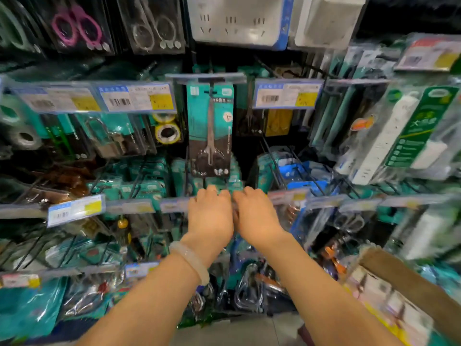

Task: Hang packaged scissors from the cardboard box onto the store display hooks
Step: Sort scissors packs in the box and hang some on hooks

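Currently both hands reach side by side into the middle row of the display rack: the left hand (210,216) and the right hand (257,216) nearly touch, knuckles up, fingers curled over the teal packages (214,182) on the hooks; whether either grip holds a package cannot be told. One packaged scissors (210,128) hangs upright on a hook directly above the hands. The cardboard box (409,278) sits at the lower right.
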Motion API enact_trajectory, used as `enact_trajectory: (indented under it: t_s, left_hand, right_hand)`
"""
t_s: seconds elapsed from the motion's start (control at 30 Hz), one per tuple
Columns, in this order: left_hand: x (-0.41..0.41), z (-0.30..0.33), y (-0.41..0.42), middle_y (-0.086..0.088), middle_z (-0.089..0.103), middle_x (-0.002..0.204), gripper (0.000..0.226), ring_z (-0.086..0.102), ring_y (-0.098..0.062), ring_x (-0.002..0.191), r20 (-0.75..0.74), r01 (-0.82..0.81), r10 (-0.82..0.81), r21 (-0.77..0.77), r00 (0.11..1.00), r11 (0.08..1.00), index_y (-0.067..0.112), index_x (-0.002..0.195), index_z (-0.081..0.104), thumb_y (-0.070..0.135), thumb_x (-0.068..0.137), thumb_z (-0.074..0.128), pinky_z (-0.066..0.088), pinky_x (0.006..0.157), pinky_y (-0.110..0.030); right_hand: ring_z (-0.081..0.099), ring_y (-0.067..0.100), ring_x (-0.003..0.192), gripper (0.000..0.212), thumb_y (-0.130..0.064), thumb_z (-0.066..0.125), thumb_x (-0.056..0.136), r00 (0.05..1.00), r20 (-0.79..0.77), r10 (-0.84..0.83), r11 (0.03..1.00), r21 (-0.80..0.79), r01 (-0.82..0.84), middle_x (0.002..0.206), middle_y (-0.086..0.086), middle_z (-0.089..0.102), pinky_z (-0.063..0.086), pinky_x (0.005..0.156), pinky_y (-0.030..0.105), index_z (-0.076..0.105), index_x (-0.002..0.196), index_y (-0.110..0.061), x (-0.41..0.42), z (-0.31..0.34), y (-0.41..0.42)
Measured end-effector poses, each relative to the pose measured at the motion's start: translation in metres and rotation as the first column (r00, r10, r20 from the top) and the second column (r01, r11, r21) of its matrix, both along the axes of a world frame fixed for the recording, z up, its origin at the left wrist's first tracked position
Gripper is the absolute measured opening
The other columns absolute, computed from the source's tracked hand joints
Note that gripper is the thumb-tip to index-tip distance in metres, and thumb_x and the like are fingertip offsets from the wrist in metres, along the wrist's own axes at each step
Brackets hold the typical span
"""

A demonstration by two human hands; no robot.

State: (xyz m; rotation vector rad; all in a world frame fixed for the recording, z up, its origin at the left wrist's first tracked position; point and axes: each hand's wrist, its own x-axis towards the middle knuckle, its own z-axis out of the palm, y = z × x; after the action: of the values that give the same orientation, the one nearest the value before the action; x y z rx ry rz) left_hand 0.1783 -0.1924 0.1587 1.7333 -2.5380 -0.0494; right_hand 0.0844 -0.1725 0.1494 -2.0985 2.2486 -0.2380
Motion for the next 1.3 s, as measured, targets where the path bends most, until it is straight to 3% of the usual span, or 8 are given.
enact_trajectory:
  t_s: [0.3, 0.53, 0.7, 0.83, 1.07, 1.3]
  left_hand:
    - [-0.008, -0.103, 0.067, -0.009, 0.047, 0.128, 0.032, 0.045, -0.029, 0.12, 0.148, 0.224, -0.261, 0.225, 0.954, 0.948, 0.014, 0.125, 0.046, 0.019, 0.093, 0.046, 0.04, 0.093, -0.038]
    - [-0.024, -0.157, 0.12, -0.01, 0.048, 0.134, 0.042, 0.044, -0.03, 0.125, 0.176, 0.197, -0.28, 0.382, 0.944, 0.903, 0.016, 0.132, 0.044, 0.016, 0.091, 0.05, 0.039, 0.101, -0.04]
    - [-0.031, -0.169, 0.157, -0.008, 0.049, 0.131, 0.034, 0.043, -0.029, 0.125, 0.203, 0.179, -0.28, 0.41, 0.938, 0.894, 0.015, 0.126, 0.046, 0.02, 0.093, 0.049, 0.038, 0.099, -0.041]
    - [-0.042, -0.172, 0.188, -0.006, 0.052, 0.128, 0.035, 0.047, -0.027, 0.121, 0.194, 0.123, -0.21, 0.385, 0.958, 0.915, 0.016, 0.126, 0.047, 0.022, 0.092, 0.048, 0.04, 0.097, -0.038]
    - [-0.074, -0.167, 0.251, -0.004, 0.05, 0.131, 0.037, 0.049, -0.026, 0.121, 0.101, -0.085, 0.052, 0.357, 0.993, 0.93, 0.021, 0.128, 0.048, 0.027, 0.091, 0.049, 0.044, 0.093, -0.036]
    - [-0.116, -0.149, 0.293, -0.011, 0.056, 0.12, 0.033, 0.052, -0.032, 0.113, 0.022, -0.15, 0.15, 0.272, 0.988, 0.95, 0.015, 0.12, 0.053, 0.028, 0.09, 0.056, 0.046, 0.086, -0.039]
  right_hand:
    - [0.049, 0.033, 0.118, 0.032, -0.013, 0.052, 0.089, 0.983, 0.067, -0.169, 0.949, 0.282, 0.144, 0.124, 0.017, 0.054, 0.041, 0.091, 0.038, 0.053, 0.12, -0.006, -0.015, -0.114, 0.094]
    - [0.045, 0.036, 0.119, 0.036, -0.012, 0.05, 0.09, 0.962, 0.096, -0.257, 0.903, 0.377, 0.204, 0.127, 0.016, 0.049, 0.042, 0.091, 0.04, 0.047, 0.126, -0.006, -0.028, -0.154, 0.161]
    - [0.046, 0.034, 0.118, 0.028, -0.012, 0.046, 0.092, 0.962, 0.158, -0.224, 0.911, 0.385, 0.148, 0.124, 0.015, 0.051, 0.04, 0.091, 0.039, 0.052, 0.118, -0.006, -0.036, -0.163, 0.194]
    - [0.046, 0.035, 0.118, 0.027, -0.015, 0.048, 0.092, 0.978, 0.172, -0.114, 0.937, 0.345, 0.049, 0.125, 0.016, 0.052, 0.039, 0.095, 0.039, 0.053, 0.118, -0.006, -0.049, -0.162, 0.215]
    - [0.048, 0.034, 0.115, 0.026, -0.015, 0.051, 0.089, 0.96, 0.269, 0.077, 0.97, 0.201, -0.135, 0.118, 0.016, 0.055, 0.04, 0.091, 0.039, 0.056, 0.113, -0.006, -0.083, -0.148, 0.26]
    - [0.05, 0.035, 0.109, 0.025, -0.019, 0.052, 0.092, 0.943, 0.318, 0.094, 0.98, 0.138, -0.144, 0.115, 0.019, 0.056, 0.039, 0.088, 0.038, 0.058, 0.112, -0.005, -0.152, -0.13, 0.307]
